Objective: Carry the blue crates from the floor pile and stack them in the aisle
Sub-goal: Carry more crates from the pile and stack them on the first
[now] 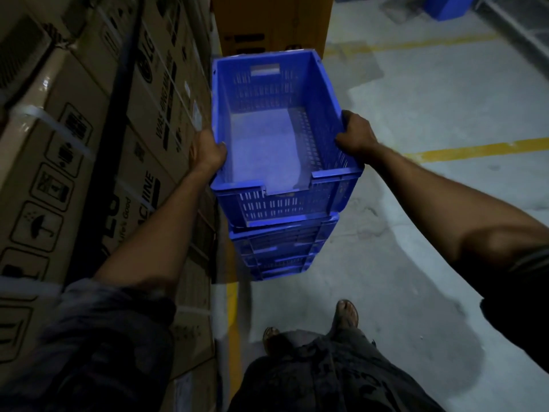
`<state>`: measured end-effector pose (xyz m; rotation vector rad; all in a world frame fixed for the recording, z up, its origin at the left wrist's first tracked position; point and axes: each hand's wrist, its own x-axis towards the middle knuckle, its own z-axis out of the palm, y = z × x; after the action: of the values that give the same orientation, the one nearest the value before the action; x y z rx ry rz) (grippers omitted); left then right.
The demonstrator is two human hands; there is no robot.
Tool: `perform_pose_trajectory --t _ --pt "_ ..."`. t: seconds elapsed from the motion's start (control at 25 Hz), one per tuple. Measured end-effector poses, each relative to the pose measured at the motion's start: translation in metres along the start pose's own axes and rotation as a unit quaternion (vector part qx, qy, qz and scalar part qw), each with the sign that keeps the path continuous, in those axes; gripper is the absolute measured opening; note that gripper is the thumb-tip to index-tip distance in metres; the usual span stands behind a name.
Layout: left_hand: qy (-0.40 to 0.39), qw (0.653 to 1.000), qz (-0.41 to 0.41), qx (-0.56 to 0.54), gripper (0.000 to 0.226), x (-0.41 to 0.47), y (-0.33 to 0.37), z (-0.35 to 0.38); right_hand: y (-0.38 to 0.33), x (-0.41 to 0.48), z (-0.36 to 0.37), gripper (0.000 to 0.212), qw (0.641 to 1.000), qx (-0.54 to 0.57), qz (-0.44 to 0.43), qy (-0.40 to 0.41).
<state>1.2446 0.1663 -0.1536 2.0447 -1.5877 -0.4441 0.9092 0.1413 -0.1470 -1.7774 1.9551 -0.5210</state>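
Observation:
An empty blue crate [267, 93] with slotted walls sits at the top of a stack of blue crates [282, 248] on the aisle floor. My left hand [206, 151] grips the crate's left rim, thumb over the edge. On the opposite side my right hand [355, 135] grips the right rim. Whether the top crate rests fully on the stack or hovers just above it I cannot tell. The stack stands close against the cartons on the left.
Tall brown cartons [89, 129] with white straps wall the left side. A yellow-brown carton [273, 22] stands behind the stack. Another blue crate [445, 7] lies far right. Yellow lines [475, 150] cross the grey floor. My sandalled feet [346, 315] are just behind the stack.

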Motion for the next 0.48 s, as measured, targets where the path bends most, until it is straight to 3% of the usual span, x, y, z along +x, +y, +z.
perform_pose_trajectory --t 0.48 --pt "0.011 0.998 -0.02 -0.056 0.046 -0.021 -0.013 0.019 0.017 0.001 0.019 0.063 1.0 -0.022 -0.012 0.007"
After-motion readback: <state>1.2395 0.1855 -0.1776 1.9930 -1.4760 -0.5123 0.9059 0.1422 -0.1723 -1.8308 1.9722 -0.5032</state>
